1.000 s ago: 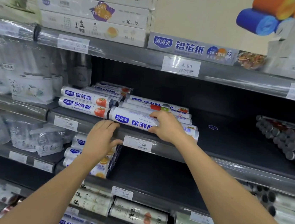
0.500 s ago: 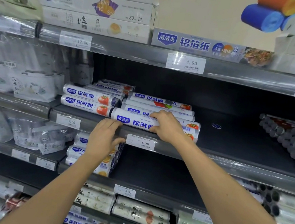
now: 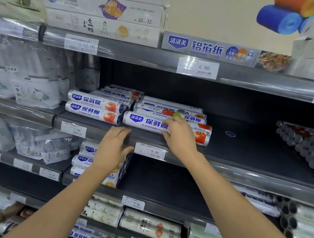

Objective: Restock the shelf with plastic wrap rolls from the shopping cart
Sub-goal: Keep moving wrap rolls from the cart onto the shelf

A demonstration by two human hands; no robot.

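R hand (image 3: pixel 179 139) gripped the front roll (image 3: pixel 144 121) of plastic wrap approx. mid-length, fingers (image 3: pixel 168 123) curled over its top, thumb at its lower front. It lay sideways at the front edge of the shelf (image 3: pixel 247 149), tomato end just right of the knuckles. Just behind the fingertips, other rolls (image 3: pixel 172 112) were stacked; left of them, two rolls (image 3: pixel 94 109), one atop the other. L hand (image 3: pixel 113 149) was relaxed, fingers near-straight, tips touching the shelf lip below the front roll's left end. Price tag (image 3: pixel 150 151) sat btw. both hands.
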